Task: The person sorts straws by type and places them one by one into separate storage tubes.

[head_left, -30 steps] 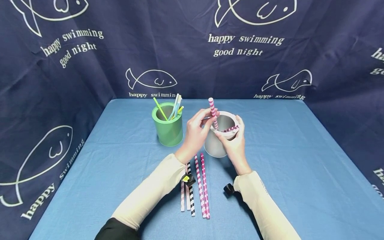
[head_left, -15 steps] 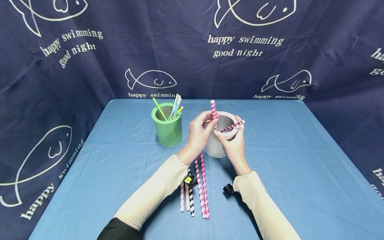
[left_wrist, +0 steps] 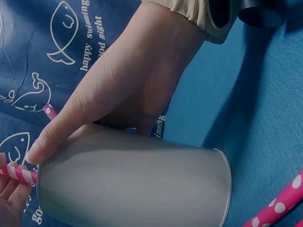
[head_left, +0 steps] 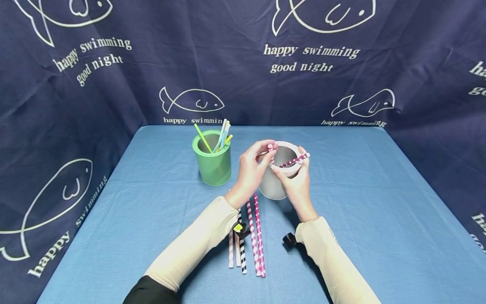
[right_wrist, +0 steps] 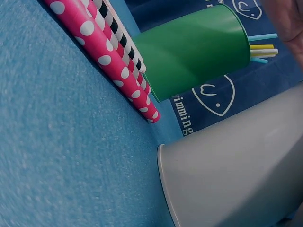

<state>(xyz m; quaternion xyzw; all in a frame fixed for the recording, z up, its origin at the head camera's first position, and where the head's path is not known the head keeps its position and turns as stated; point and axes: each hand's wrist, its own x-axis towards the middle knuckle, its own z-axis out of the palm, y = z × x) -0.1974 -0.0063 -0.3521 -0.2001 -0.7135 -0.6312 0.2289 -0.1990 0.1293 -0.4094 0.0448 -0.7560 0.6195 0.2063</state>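
Pink-and-white stripes ring the slim straw (left_wrist: 27, 176) that the left hand (head_left: 251, 167) pinches near its top end between thumb and curled fingers, its lower part running down inside the rim of the pale grey-white cylindrical can (head_left: 270, 188), at nine o'clock. The step in hand appears to be feeding this straw in; the next move probably calls for parting the left fingertips so it drops without catching. The right hand (head_left: 298, 184) grips the can from four o'clock, thumb along the near rim, fingers round the right side, seemingly steadying it. A maroon, white-dotted straw (head_left: 292, 161) leans inside, its tip past the rim towards two o'clock. The left forearm (head_left: 190, 245) slants towards one o'clock, the right forearm (head_left: 338, 266) towards eleven. Between six and seven o'clock from the can, a fuchsia striped straw (head_left: 252, 240), a fuchsia dotted straw (head_left: 260, 242), a black-and-white striped straw (head_left: 243, 257) and two pale pink straws (head_left: 230, 253) lie on the blue cloth (head_left: 163, 207). Towards ten stands a green cylindrical can (head_left: 214, 169) of thinner, brightly coloured sticks (head_left: 202, 138).
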